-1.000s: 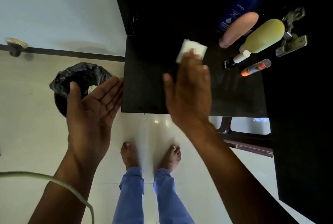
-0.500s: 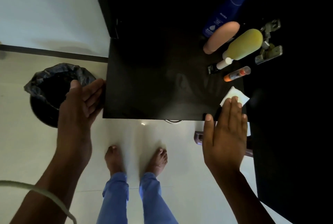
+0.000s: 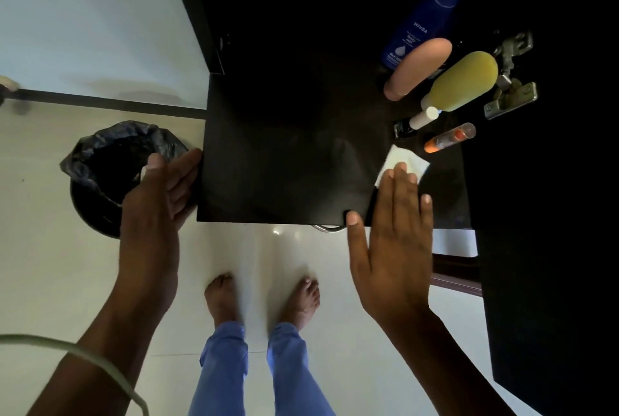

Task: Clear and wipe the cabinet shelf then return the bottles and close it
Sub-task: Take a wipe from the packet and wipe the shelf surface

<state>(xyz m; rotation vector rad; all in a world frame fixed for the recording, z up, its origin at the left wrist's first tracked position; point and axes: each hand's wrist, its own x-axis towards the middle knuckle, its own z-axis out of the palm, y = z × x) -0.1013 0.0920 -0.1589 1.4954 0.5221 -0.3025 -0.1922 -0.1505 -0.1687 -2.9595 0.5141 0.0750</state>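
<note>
1. Step in hand: wiping. The right hand (image 3: 393, 234), at lower right of centre, presses a white wipe (image 3: 400, 161) flat onto the dark cabinet shelf (image 3: 284, 164) near its front right corner.
2. Right-hand pose: palm down, fingers extended and close together, thumb spread to the left over the shelf's front edge; fingertips cover the wipe's near edge. Nothing is pinched.
3. Left-hand pose: the left hand (image 3: 160, 194), at centre left, is open, palm turned toward the shelf's left edge, fingertips touching or just beside it, apparently cupped to catch debris above the lined bin (image 3: 110, 164).
4. Task items: the blue bottle (image 3: 422, 20), pink bottle (image 3: 418, 67), yellow bottle (image 3: 462, 85) and small orange tube (image 3: 449, 137) stand clustered at upper right, on the shelf's back right part.
5. Next move, as judged: sweep the wipe leftward toward the cupped hand; the area under the bottles appears not yet cleared.
</note>
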